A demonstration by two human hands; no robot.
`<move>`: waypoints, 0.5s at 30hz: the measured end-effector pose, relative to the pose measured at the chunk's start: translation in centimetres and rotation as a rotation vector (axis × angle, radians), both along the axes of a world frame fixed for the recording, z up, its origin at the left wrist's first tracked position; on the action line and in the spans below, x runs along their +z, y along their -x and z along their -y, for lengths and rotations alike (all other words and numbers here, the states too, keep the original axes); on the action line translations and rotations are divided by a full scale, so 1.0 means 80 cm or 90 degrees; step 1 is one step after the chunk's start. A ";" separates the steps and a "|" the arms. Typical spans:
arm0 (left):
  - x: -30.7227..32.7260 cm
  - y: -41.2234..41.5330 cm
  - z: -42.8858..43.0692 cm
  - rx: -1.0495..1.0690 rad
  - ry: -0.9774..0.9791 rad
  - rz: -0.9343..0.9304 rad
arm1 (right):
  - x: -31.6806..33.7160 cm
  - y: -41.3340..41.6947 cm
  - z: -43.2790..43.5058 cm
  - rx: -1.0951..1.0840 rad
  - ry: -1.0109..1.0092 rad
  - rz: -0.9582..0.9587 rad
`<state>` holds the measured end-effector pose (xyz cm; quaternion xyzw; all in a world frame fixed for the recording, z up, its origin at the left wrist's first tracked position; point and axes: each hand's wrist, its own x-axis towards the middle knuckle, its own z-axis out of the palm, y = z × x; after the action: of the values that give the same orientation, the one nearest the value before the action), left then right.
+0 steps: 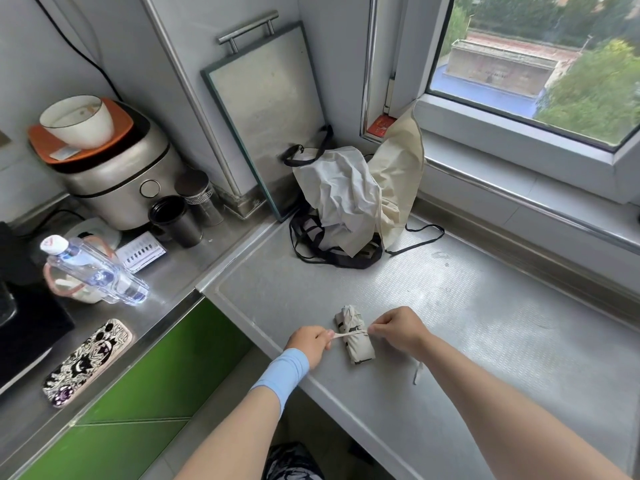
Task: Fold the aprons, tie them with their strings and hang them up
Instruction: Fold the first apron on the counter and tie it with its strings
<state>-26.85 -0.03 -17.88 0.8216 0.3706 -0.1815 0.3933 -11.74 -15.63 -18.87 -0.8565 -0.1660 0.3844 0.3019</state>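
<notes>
Your left hand (309,342) is closed, pinching one end of the pale string (341,335) just left of the folded apron bundle (354,336). Your right hand (398,329) is closed too, gripping the other end of the string at the bundle's right side. The string runs taut across the middle of the bundle between both hands. A loose string tail (417,373) hangs off the near edge under your right wrist.

The bundle is small, rolled tight, cream with dark print, lying on the steel worktop (485,306) near its near edge. A light blue wristband (284,375) sits on your left forearm.

Far side of the worktop: a crumpled pile of unfolded aprons (349,202), white and cream with black straps (311,244) trailing out, partly leaning on the window frame. Well apart from the bundle. A metal-framed board with a handle (263,112) leans on the wall behind the pile.

Left, on the lower counter: rice cooker (117,178) with an orange tray and a white bowl (78,121) on top, two dark cups (176,220) beside it, a clear water bottle (90,268) lying tilted, a phone in a patterned case (86,362) near the edge. Window (536,57) at far right.
</notes>
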 end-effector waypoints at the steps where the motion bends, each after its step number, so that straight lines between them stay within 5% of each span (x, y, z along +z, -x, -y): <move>1: 0.001 -0.001 -0.001 0.004 -0.001 0.003 | 0.003 0.002 -0.003 -0.014 -0.001 0.012; 6: 0.008 -0.010 -0.005 0.001 0.009 0.088 | 0.015 0.018 -0.018 0.089 -0.005 0.165; 15: 0.021 -0.060 0.028 -0.047 0.078 0.176 | 0.011 0.018 -0.008 0.058 0.002 0.177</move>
<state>-22.06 -2.29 -16.19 0.8263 0.2705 -0.1035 0.4831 -13.16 -14.99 -18.00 -0.8936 -0.2440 0.2757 0.2567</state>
